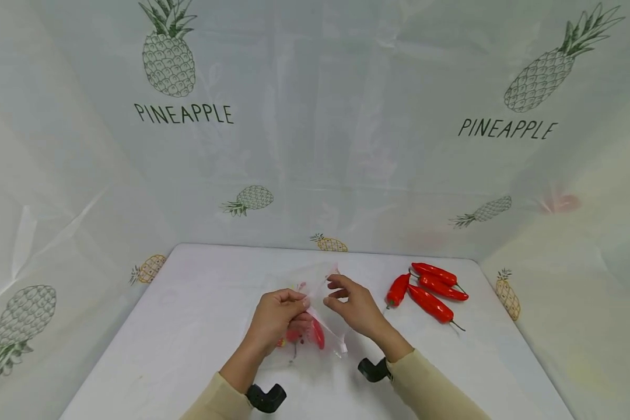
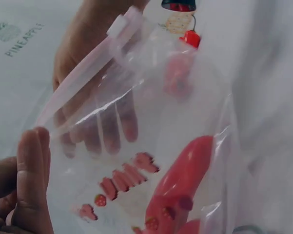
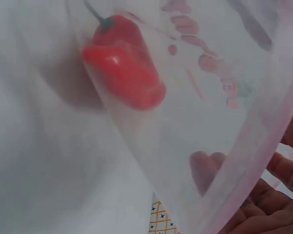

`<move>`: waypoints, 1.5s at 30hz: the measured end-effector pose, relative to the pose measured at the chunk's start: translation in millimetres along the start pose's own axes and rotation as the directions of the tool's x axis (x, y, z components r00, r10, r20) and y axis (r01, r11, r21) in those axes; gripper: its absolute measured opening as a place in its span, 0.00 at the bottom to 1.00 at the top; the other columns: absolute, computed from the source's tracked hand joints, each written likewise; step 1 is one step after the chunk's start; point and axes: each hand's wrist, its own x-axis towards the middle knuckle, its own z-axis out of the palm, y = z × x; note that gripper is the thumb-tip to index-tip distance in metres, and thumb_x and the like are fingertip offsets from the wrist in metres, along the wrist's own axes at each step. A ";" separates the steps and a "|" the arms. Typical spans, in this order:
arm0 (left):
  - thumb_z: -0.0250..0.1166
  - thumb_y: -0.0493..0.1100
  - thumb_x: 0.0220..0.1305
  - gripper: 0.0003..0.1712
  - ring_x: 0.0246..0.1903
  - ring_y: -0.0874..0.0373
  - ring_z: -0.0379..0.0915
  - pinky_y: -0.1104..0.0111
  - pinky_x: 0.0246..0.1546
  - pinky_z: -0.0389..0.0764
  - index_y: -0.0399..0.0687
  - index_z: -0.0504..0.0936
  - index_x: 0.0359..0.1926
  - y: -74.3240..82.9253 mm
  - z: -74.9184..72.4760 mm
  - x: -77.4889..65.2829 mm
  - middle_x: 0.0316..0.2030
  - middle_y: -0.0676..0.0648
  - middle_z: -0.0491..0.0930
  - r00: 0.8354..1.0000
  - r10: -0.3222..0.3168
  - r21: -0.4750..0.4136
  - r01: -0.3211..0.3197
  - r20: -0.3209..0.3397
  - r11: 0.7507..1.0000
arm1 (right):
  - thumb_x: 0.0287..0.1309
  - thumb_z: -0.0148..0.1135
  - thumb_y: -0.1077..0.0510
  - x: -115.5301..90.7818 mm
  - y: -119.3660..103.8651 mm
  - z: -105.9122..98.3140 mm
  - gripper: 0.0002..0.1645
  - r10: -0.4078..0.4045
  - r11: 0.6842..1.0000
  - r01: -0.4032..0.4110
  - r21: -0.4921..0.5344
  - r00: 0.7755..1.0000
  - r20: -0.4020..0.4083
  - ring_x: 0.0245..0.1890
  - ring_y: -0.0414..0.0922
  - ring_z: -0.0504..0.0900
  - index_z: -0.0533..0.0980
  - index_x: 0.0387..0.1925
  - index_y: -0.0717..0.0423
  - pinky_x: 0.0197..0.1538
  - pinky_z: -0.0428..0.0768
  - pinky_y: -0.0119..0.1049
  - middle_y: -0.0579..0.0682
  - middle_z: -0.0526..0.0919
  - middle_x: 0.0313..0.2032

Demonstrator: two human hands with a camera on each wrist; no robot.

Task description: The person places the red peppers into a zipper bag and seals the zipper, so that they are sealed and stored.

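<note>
A clear slider zip bag (image 1: 315, 274) with pink printing hangs between the hands, its mouth edge slanting across the left wrist view. Red chili peppers (image 2: 185, 165) lie inside the bag, blurred by the film; their number cannot be told. My left hand (image 1: 278, 318) pinches the bag's mouth edge between thumb and fingers. My right hand (image 1: 357, 306) is beside the bag's upper right part, fingers loosely bent and thumb apart from them. Through the film, the left wrist view shows that hand's fingers spread behind the bag. A white slider (image 2: 118, 25) is at one end of the zip.
Several loose red chili peppers (image 1: 433, 291) lie on the white table (image 1: 199, 291), to the right of the bag. A pineapple-printed curtain (image 1: 315, 146) rises behind the table and along both sides. Black wrist mounts (image 1: 266, 398) stick out from the sleeves.
</note>
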 end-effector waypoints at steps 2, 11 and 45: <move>0.70 0.38 0.71 0.13 0.29 0.55 0.90 0.65 0.36 0.92 0.31 0.84 0.50 -0.6 0.2 1.2 0.34 0.39 0.89 0.998 0.008 -0.005 -0.008 -0.055 1.000 | 0.69 0.70 0.53 -1.9 1.3 0.4 0.29 0.002 1.000 -0.002 0.006 1.000 -0.022 0.54 0.49 0.87 0.76 0.69 0.49 0.52 0.90 0.45 0.50 0.86 0.56; 0.69 0.37 0.72 0.14 0.31 0.57 0.89 0.65 0.39 0.92 0.31 0.83 0.52 -3.1 -3.2 5.0 0.33 0.44 0.88 0.992 -0.030 -0.054 0.024 -0.124 0.998 | 0.66 0.73 0.54 -11.9 12.5 -18.6 0.31 0.032 0.999 -0.029 0.019 0.984 -0.175 0.53 0.48 0.87 0.76 0.69 0.46 0.56 0.89 0.47 0.51 0.86 0.56; 0.69 0.37 0.72 0.14 0.31 0.58 0.89 0.69 0.36 0.91 0.31 0.83 0.52 -8.5 -5.7 6.3 0.33 0.44 0.88 0.992 -0.052 -0.095 0.041 -0.115 0.995 | 0.75 0.64 0.48 -38.1 137.5 -165.1 0.42 0.246 0.962 -0.265 -0.063 0.946 -0.212 0.69 0.69 0.72 0.59 0.81 0.52 0.62 0.85 0.57 0.68 0.70 0.72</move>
